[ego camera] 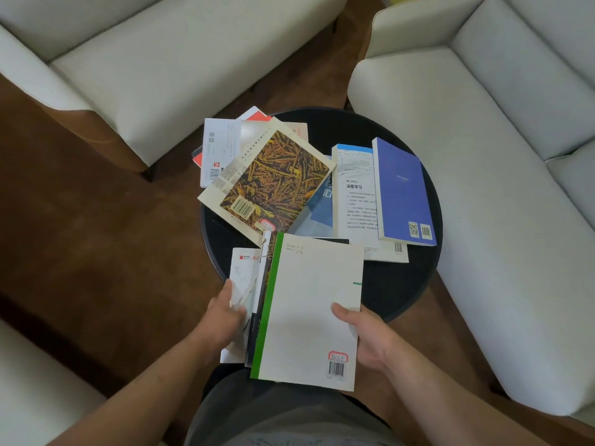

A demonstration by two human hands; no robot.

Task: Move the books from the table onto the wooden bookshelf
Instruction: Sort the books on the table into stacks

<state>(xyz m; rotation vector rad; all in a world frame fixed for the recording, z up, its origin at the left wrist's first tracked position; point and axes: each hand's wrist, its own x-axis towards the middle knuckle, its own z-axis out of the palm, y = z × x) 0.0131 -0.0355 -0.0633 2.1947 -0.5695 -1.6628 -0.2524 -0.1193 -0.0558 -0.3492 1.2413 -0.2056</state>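
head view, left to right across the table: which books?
White barcode book → wheat-cover book → "BIG DATA" book → blue book. The stack held in both hands sits nearer and overlaps, so it is left out.

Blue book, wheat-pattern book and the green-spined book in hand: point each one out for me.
Blue book (404, 191), head view, middle of its back cover.
Wheat-pattern book (277, 178), head view, centre of the patterned cover.
Green-spined book (312, 304), head view, blank middle of its pale cover.
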